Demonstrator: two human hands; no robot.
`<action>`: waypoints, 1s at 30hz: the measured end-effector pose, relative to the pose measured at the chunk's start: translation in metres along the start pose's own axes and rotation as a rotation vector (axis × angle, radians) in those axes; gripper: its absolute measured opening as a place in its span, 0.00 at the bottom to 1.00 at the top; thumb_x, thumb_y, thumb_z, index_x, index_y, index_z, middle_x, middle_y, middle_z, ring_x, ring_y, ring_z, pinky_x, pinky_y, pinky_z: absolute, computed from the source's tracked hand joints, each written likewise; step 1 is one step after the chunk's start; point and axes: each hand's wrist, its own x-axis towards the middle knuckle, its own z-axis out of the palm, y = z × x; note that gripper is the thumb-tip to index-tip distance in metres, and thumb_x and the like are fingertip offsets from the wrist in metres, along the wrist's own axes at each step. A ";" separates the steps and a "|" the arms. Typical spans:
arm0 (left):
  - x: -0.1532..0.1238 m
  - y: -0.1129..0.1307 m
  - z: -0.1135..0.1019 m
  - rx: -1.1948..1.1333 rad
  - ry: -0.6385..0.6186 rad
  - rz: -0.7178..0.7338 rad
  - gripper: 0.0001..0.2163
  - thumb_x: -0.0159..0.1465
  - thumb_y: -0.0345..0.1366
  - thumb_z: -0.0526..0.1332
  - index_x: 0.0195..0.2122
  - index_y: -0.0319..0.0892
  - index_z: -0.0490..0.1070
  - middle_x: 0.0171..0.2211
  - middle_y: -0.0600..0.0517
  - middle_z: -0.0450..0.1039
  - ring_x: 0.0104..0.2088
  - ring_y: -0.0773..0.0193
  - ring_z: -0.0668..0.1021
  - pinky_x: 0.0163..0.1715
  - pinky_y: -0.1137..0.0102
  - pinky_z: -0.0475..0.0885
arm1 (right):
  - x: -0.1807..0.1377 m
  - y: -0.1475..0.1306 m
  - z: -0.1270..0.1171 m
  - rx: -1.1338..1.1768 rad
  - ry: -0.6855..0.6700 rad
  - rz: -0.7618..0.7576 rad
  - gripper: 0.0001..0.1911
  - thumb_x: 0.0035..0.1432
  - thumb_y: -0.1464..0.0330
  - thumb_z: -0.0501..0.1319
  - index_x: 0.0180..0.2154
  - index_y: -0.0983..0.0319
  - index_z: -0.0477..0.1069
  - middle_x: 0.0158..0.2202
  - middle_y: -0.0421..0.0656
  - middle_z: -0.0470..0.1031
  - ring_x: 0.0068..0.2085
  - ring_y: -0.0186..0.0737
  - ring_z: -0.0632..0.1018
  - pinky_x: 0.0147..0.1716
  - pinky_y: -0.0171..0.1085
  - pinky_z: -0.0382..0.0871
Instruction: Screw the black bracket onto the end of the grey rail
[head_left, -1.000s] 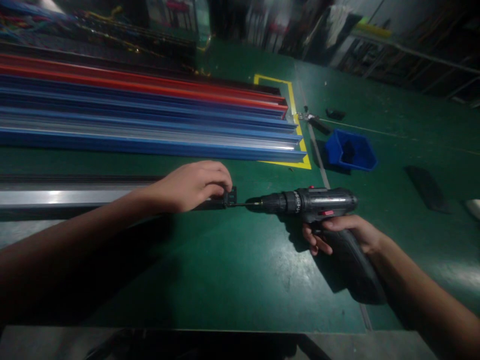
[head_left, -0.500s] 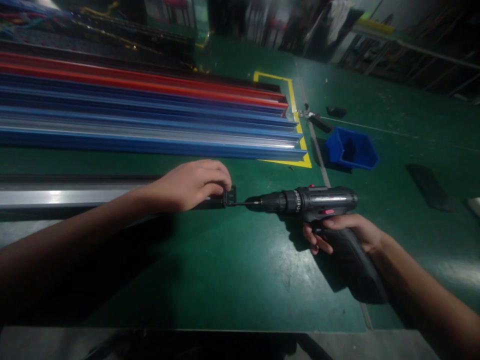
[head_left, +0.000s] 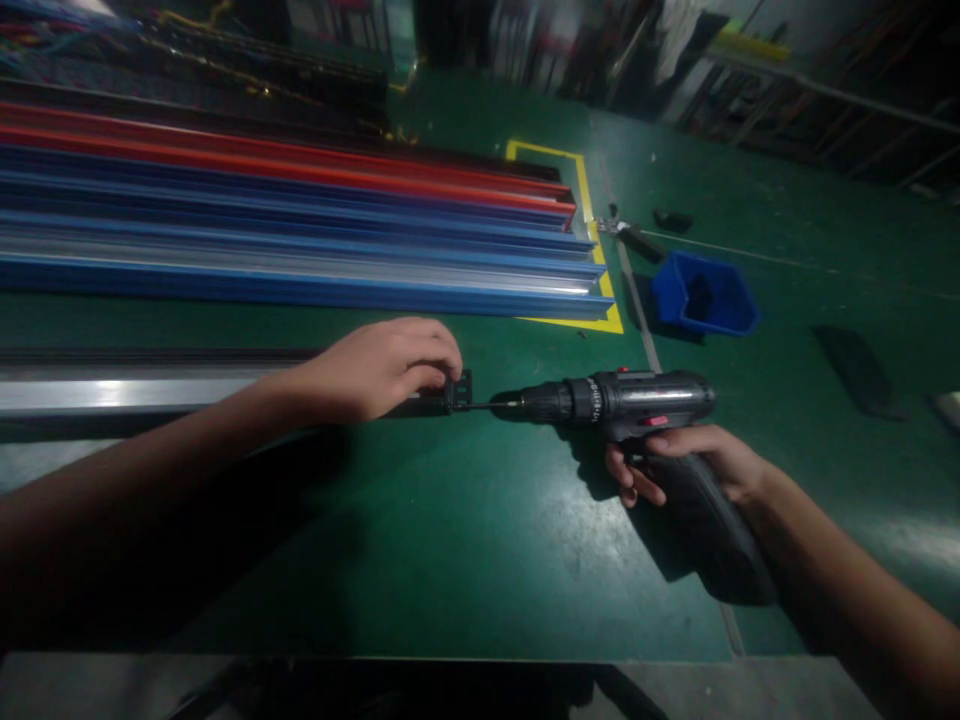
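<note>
My right hand (head_left: 686,465) is wrapped around the handle of a black cordless drill (head_left: 645,398), one finger by the trigger. The drill lies level and points left. Its long thin bit (head_left: 480,406) reaches a black slotted end bracket (head_left: 465,388) at the end of a long silver-and-black metal profile (head_left: 150,393). My left hand (head_left: 397,365) is closed over that end, fingertips pinching the bracket. The palm hides part of the profile. Whether a screw sits at the bit's tip is too small to tell.
Behind my left hand lie several long blue profiles (head_left: 300,265) and a red profile (head_left: 300,150), their ends inside yellow tape (head_left: 581,185). A blue bin (head_left: 705,295), a dark-handled tool (head_left: 637,242) and a dark flat object (head_left: 859,370) lie right on the green table (head_left: 480,560).
</note>
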 end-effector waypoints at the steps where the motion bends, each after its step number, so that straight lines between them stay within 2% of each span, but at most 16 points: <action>1: 0.000 0.000 0.000 0.000 -0.001 -0.002 0.10 0.71 0.39 0.57 0.42 0.46 0.79 0.50 0.53 0.76 0.51 0.60 0.77 0.53 0.67 0.67 | 0.000 0.000 0.000 0.000 0.000 0.001 0.18 0.64 0.68 0.61 0.48 0.75 0.79 0.41 0.54 0.81 0.32 0.37 0.82 0.46 0.43 0.80; 30: 0.001 0.004 -0.001 0.006 -0.003 -0.016 0.12 0.71 0.39 0.56 0.42 0.45 0.79 0.49 0.51 0.77 0.50 0.59 0.77 0.52 0.66 0.69 | -0.002 0.001 -0.001 0.010 0.032 0.031 0.18 0.64 0.67 0.62 0.48 0.74 0.78 0.41 0.53 0.80 0.32 0.36 0.81 0.46 0.43 0.78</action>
